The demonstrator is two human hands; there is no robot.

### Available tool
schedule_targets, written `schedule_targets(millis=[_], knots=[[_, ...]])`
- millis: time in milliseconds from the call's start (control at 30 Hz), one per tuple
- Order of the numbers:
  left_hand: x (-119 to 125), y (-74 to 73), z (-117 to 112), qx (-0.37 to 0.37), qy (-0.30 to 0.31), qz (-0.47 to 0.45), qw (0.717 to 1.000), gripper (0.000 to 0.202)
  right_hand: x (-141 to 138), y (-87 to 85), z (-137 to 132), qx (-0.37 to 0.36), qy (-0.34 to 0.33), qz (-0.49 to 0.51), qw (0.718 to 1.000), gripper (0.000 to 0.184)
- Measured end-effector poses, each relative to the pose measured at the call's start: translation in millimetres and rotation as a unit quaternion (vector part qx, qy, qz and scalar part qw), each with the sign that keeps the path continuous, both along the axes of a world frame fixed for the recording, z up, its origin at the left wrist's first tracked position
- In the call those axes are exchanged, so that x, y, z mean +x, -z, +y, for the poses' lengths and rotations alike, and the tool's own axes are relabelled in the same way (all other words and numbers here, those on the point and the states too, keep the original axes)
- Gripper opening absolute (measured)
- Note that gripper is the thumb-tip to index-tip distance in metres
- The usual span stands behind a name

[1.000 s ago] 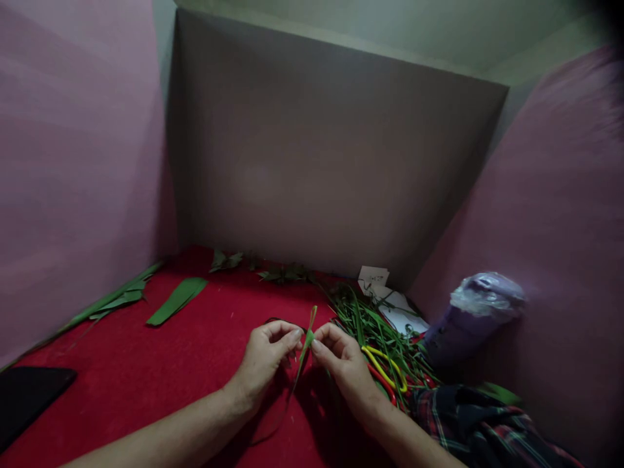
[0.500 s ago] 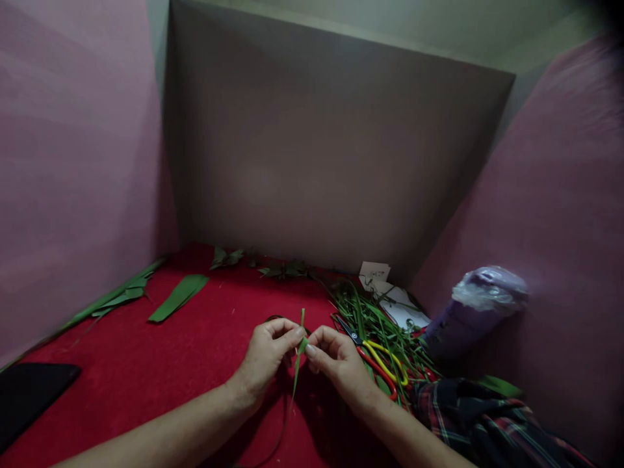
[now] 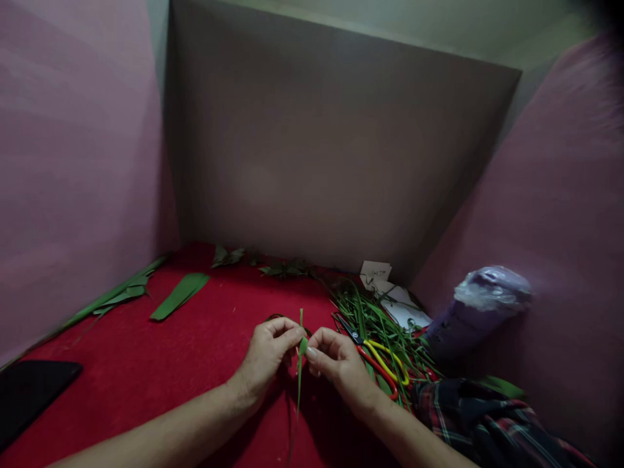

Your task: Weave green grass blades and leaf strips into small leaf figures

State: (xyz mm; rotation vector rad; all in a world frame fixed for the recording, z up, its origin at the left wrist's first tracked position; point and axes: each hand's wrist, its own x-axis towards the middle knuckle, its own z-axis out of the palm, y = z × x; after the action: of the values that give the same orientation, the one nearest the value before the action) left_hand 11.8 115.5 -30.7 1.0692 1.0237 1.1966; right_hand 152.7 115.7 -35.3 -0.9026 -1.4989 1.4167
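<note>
Left hand (image 3: 268,354) is pinching narrow green leaf strip (image 3: 303,346) between thumb and fingers; right hand (image 3: 344,367) is gripping strip's wider green part with thumb and fingertips. Strip is standing near upright between hands, above red cloth-like surface (image 3: 195,364), thin tail trailing down. Black-bladed scissors with yellow and red handles (image 3: 355,336) are lying just beside right hand, touching heap of loose green leaf strips (image 3: 377,318).
</note>
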Motion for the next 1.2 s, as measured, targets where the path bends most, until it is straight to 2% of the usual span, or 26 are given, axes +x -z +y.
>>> schedule_targets(millis=[100, 233, 333, 467, 900, 1200], knots=[[0.2, 0.6, 0.6, 0.004, 0.012, -0.007, 1.0, 0.02, 0.2, -2.7, -0.9, -0.004, 0.0, 0.01, 1.0, 0.023], [2.1, 2.0, 0.4, 0.007, -0.003, -0.021, 1.0, 0.025, 0.5, -4.7, -0.4, -0.001, 0.008, 0.01, 1.0, 0.023], [3.8, 3.1, -1.6, -0.009, 0.003, 0.001, 1.0, 0.029, 1.0, -4.4, 0.8, 0.006, 0.021, 0.005, 1.0, 0.023], [4.7, 4.0, -4.5, -0.021, 0.014, 0.031, 0.999, 0.028, 1.1, -2.8, 1.6, 0.01, 0.038, -0.006, 0.999, 0.024], [5.6, -1.1, -7.4, -0.011, 0.016, 0.013, 1.0, 0.022, 0.1, -0.2, 1.6, 0.021, 0.041, -0.03, 0.998, 0.026], [7.2, -1.0, -5.6, -0.018, -0.015, 0.012, 1.0, 0.024, -1.3, 1.5, 0.7, 0.014, 0.034, -0.025, 0.999, 0.027]])
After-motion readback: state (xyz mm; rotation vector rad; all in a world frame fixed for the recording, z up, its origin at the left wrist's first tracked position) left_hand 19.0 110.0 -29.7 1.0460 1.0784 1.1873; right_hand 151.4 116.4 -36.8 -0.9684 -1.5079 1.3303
